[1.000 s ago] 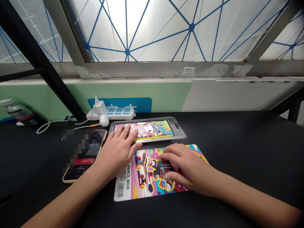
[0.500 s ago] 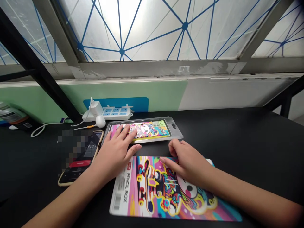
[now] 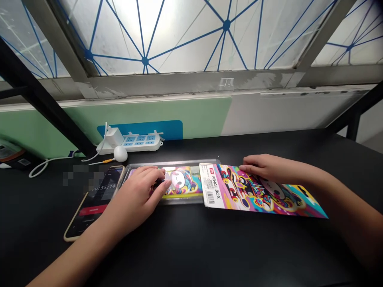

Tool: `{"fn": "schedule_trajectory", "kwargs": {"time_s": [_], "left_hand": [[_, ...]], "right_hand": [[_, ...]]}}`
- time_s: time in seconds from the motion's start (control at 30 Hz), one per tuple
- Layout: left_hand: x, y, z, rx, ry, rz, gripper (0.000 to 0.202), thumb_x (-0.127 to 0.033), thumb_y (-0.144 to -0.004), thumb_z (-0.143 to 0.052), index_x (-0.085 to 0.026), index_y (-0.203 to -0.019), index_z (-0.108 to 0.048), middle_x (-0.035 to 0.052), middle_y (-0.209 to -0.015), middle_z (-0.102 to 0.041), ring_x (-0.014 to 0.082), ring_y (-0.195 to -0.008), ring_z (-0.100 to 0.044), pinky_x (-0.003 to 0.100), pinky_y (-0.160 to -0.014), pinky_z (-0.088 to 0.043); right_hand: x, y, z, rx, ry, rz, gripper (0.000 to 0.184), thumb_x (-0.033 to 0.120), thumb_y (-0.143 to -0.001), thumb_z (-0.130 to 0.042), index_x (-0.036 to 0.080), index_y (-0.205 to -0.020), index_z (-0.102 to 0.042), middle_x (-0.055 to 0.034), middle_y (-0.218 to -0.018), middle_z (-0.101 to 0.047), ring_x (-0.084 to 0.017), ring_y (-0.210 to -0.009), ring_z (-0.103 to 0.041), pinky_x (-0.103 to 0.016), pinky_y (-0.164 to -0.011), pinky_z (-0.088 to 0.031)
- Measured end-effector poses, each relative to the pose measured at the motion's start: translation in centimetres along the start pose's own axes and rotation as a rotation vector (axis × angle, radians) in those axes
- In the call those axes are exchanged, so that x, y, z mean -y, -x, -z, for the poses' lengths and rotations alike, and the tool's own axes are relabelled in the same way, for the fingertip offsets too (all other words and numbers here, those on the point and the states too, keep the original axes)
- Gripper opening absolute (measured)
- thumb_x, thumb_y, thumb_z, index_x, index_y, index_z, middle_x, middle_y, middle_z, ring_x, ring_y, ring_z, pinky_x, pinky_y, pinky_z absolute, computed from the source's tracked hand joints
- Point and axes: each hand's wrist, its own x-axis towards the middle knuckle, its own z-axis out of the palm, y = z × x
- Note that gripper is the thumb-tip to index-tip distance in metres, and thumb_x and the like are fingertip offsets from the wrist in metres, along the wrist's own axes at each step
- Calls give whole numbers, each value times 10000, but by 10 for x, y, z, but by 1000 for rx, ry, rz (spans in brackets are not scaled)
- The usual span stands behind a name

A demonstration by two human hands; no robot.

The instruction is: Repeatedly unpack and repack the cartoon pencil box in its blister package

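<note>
My left hand (image 3: 143,192) lies over the left part of a colourful pencil box (image 3: 182,182), fingers bent across it and thumb along its near side. This pencil box, printed with a white cartoon character, rests in a clear plastic tray (image 3: 173,163) on the black table. To the right, my right hand (image 3: 267,166) grips the far edge of a printed cardboard sheet (image 3: 236,190), thumb on top and the other fingers partly hidden. The sheet, marked "PENCIL BOX" with a barcode, is tilted, and its left end covers the tray's right part.
A phone (image 3: 97,205) with a lit timer lies left of the tray, close to my left forearm. Behind it are a white power strip (image 3: 143,144) with a plug and cable, and a round white object (image 3: 120,154). A dark-labelled container (image 3: 20,159) stands far left.
My right hand has taken hold of the cardboard sheet and moved it away from me and right, over the tray's end. The tray has come nearer, and my left hand's fingers have curled.
</note>
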Motion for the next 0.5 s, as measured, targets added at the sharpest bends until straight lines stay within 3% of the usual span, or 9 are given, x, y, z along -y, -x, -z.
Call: {"fn": "schedule_trajectory", "kwargs": {"time_s": [0.13, 0.3, 0.4, 0.5], "left_hand": [[-6, 2, -2, -4, -14, -44, 279, -431, -1039, -454, -233, -1008, -649, 65, -1062, -702, 264, -1040, -621, 403, -883, -508], [-9, 5, -8, -13, -101, -103, 295, -406, -1027, -487, -211, -1212, -609, 108, -1261, -634, 289, -1162, -565, 450, -978, -482], [-9, 6, -9, -3, -126, -87, 338, -426, -1029, -479, -213, -1263, -599, 110, -1312, -618, 305, -1209, -544, 476, -1009, -473], [-9, 8, -9, 5, -134, -82, 349, -447, -1023, -481, -223, -1254, -617, 106, -1317, -617, 313, -1220, -541, 479, -1019, -474]], "right_hand": [[12, 4, -4, -27, -10, -14, 484, 672, -947, -444, 253, -780, -619, -41, -780, -716, -229, -691, -648, -332, -597, -474], [42, 7, -19, -123, -98, 78, 402, 636, -951, -493, 273, -979, -664, -34, -980, -757, -225, -837, -690, -323, -694, -516], [48, 6, -26, -85, -114, 98, 393, 637, -942, -511, 283, -959, -681, -18, -930, -759, -214, -783, -681, -307, -641, -491], [38, 2, -24, -49, -111, 60, 446, 673, -929, -503, 273, -862, -687, -11, -809, -740, -206, -687, -646, -296, -561, -439]]}}
